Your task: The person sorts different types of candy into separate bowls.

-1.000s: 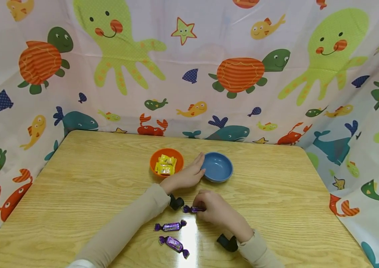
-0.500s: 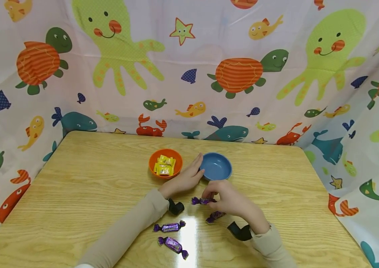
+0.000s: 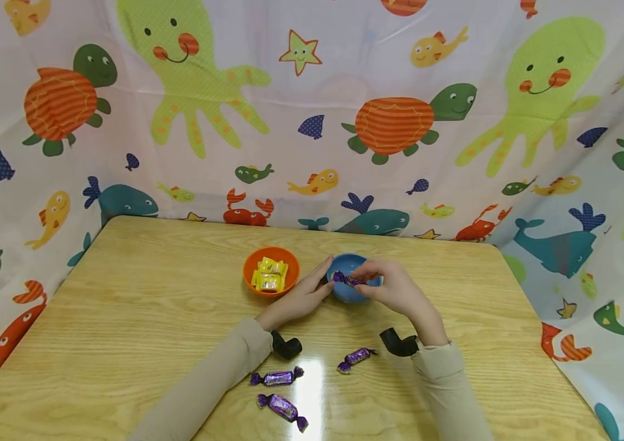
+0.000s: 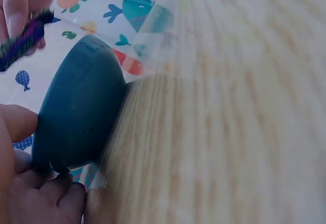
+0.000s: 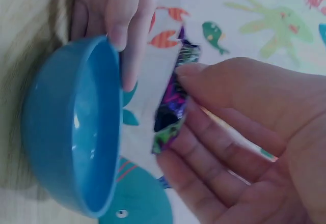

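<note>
My right hand pinches a purple-wrapped twist candy between thumb and fingers. It holds the candy over the blue bowl, whose visible inside in the right wrist view is bare. Against the bowl's left side rests my left hand, its fingers straight and touching the outer wall. In the left wrist view the thumb and fingertips meet the bowl near its rim. Closer to the person, a second purple candy lies below the right hand, and two more, an upper candy and a lower candy, lie further left.
An orange bowl with several yellow-wrapped sweets stands left of the left hand. The wooden table ends at a curtain printed with sea animals. Each wrist carries a black mount, the left mount and the right mount.
My right hand has picked up a purple candy from the table and carried it forward over the blue bowl. Another candy beneath that hand has come into view. The left hand stays at the bowl.
</note>
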The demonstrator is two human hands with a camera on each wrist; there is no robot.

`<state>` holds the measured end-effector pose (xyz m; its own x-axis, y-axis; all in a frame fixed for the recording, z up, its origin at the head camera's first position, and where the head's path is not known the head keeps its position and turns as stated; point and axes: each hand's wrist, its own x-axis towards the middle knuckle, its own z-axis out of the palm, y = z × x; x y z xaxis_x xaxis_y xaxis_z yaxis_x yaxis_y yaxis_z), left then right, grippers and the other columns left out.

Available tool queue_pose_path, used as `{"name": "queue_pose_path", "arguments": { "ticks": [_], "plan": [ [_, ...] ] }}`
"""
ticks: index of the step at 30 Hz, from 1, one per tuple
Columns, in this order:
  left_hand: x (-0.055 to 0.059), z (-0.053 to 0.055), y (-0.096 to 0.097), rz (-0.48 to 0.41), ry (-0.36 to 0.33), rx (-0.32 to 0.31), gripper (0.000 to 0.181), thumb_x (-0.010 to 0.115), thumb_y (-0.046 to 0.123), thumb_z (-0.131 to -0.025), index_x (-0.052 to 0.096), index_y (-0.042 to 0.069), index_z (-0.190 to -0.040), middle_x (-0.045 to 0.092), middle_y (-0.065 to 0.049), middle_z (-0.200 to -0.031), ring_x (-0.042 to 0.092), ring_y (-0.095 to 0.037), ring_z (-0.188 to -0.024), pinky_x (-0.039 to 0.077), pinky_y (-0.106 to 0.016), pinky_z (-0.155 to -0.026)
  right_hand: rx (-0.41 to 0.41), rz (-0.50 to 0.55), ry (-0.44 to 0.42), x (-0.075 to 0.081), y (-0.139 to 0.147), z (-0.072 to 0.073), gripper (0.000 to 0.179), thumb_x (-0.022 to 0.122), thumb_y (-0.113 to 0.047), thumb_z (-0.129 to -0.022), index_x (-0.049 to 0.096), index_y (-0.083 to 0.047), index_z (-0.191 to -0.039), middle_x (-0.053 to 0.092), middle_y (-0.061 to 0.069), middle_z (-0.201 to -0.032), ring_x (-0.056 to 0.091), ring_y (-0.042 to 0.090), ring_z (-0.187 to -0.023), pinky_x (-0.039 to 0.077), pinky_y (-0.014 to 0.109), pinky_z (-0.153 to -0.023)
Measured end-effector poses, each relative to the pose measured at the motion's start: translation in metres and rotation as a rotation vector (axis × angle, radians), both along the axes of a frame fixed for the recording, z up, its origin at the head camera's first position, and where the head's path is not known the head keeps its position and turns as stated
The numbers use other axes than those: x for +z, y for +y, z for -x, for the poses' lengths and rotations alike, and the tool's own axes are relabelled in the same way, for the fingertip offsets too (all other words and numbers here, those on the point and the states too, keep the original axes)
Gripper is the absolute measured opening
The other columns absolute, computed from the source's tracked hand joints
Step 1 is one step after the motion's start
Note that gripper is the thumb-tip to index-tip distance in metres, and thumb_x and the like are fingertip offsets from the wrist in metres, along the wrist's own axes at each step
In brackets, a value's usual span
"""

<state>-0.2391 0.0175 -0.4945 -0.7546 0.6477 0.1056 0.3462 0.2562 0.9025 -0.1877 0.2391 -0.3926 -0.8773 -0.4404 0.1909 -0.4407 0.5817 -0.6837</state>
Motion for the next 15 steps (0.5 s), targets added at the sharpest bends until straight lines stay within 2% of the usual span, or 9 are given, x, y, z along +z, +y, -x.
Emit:
{"name": "queue_pose_path", "arguments": {
  "ticks": [5, 9, 15],
  "plan": [
    [-0.001, -0.001, 0.000, -0.005, 0.000, -0.001, 0.064, 0.040, 0.031, -0.109, 0.008, 0.011, -0.160, 0.006, -0.007, -0.167, 0.006, -0.013, -0.150, 0.012, -0.040, -0.121, -0.056, 0.002, 0.066, -0.019, 0.002, 0.018, 0.017, 0.074, -0.001, -0.087, 0.076, -0.002, -0.104, 0.069, 0.006, -0.095, 0.063, 0.022, -0.085, 0.055, 0.051, -0.077],
    [0.000, -0.002, -0.001, 0.004, -0.006, 0.012, 0.063, 0.040, 0.029, -0.109, 0.009, 0.012, -0.161, 0.007, -0.006, -0.167, 0.006, -0.012, -0.150, 0.012, -0.039, -0.121, -0.098, -0.090, 0.176, -0.038, 0.001, 0.030, 0.017, 0.077, 0.003, -0.083, 0.076, 0.001, -0.100, 0.069, 0.010, -0.093, 0.065, 0.027, -0.086, 0.057, 0.047, -0.076],
    [-0.002, -0.002, 0.000, -0.009, 0.002, 0.018, 0.063, 0.042, 0.025, -0.108, 0.010, 0.012, -0.160, 0.008, -0.007, -0.166, 0.007, -0.012, -0.150, 0.013, -0.039, -0.121, -0.143, -0.231, 0.228, -0.054, -0.007, 0.037, 0.015, 0.078, 0.004, -0.081, 0.077, 0.001, -0.096, 0.070, 0.012, -0.095, 0.066, 0.029, -0.090, 0.056, 0.045, -0.081]
  ]
}}
